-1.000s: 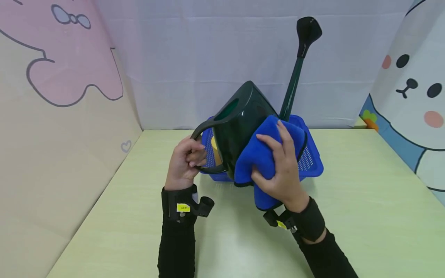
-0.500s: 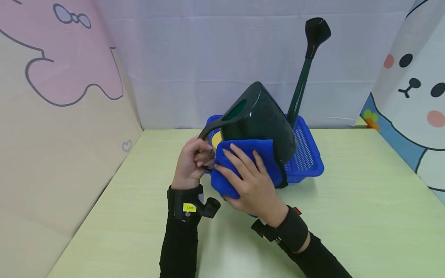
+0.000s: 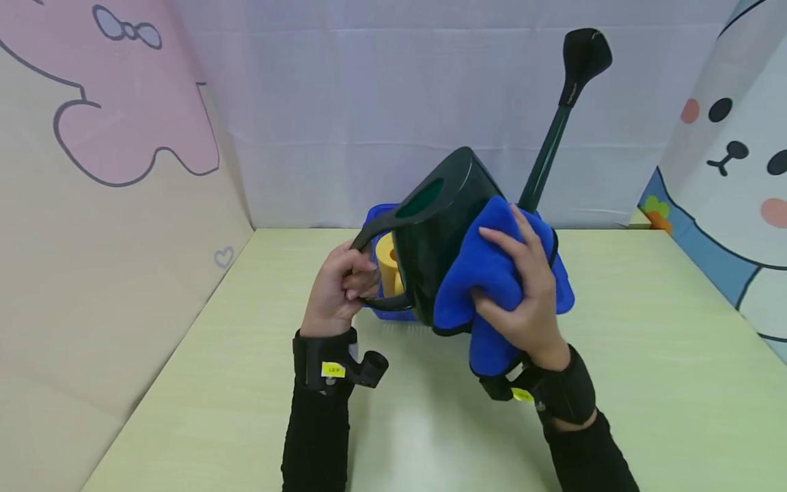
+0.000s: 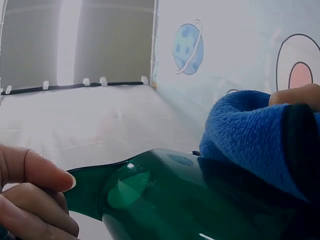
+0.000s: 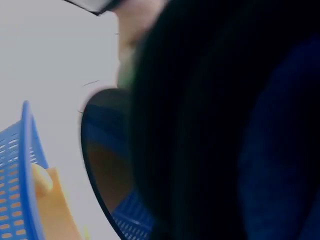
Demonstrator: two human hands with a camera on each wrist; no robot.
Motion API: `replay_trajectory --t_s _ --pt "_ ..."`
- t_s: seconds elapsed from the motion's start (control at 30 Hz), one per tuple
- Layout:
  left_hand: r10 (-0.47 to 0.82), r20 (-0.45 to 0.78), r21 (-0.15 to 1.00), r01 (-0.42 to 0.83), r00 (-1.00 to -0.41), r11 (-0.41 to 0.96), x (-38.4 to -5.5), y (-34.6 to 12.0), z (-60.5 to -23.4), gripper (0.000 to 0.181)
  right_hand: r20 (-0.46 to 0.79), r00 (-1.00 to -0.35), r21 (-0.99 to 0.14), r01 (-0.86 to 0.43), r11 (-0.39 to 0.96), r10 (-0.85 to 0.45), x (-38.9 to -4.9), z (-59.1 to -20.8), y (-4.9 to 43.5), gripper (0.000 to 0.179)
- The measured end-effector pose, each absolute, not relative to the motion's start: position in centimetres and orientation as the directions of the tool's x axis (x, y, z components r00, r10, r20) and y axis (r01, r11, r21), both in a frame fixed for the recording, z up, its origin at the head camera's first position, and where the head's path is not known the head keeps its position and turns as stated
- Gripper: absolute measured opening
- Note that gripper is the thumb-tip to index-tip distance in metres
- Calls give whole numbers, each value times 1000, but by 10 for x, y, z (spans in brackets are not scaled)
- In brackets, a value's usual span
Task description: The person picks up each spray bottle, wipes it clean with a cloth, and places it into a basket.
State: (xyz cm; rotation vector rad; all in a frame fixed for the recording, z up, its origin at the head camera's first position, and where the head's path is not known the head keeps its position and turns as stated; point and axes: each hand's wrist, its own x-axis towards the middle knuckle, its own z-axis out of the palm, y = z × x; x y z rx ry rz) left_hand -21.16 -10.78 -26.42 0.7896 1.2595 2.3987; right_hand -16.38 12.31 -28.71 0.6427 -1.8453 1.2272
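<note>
Head view shows the left hand (image 3: 335,290) clamped on the handle of the watering can (image 3: 445,225), probably light, stiff and smooth, while the right hand (image 3: 525,290) presses a soft cloth (image 3: 486,280) on its side.

A blue plastic basket (image 3: 562,295) with perforated walls stands on the pale green table (image 3: 645,383), just behind the hands. Inside the basket, close to the left hand, a yellow object (image 3: 387,263) stands; what it is cannot be told. Far to the left of the hands there is a beige wall with a pink cartoon shape (image 3: 111,102). Behind is a white curtain (image 3: 344,116). To the right is a panel with a white bear face (image 3: 738,178).
</note>
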Motion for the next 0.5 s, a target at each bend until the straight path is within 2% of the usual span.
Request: replay_trajectory --t_s 0.17,0.27,0.37,0.5 --pt "534 309 844 -32 -787 -535 -209 -113 -263 29 712 -696 -702 -697 150 95 -164 -284 144 58" --pt "539 302 852 -31 -787 -523 -208 -115 -262 29 654 -748 -757 -650 73 116 -164 -283 149 57" --pt "533 298 855 -27 -792 -518 -208 -115 -262 29 691 -716 -721 -672 168 100 -166 -285 147 58" --pt "515 288 856 -24 -807 -516 -208 -114 -262 29 810 -584 -560 -745 363 53 -168 -288 134 57"
